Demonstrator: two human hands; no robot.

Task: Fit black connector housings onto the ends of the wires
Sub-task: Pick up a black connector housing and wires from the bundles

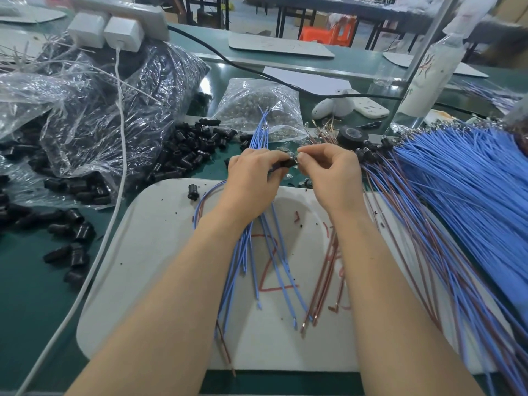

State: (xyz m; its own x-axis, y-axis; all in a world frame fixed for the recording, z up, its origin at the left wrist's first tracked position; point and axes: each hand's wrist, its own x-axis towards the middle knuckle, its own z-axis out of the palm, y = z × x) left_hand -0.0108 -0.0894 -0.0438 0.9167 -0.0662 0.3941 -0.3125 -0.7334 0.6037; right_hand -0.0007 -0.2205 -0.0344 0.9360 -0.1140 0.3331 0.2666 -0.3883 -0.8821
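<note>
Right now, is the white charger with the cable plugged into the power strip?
Plugged in: the white charger sits flush against the power strip, its white cable trailing toward the camera.

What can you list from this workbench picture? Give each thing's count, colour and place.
loose housings: many, black, green bench left of board
single housing: one, black, board's upper left corner
held housing: one, black, between both hands
held wires: a bunch, blue, through left hand
wire bundle: many, blue, far right
brown wires: several, brown, on board beside right forearm
board: one, white, centre
large bag: one, clear, left, holding housings
small bag: one, clear, behind hands
tape roll: one, black, beyond right hand
left hand: fingers grip held wires, pinch housing
right hand: fingers pinch housing's end
</note>
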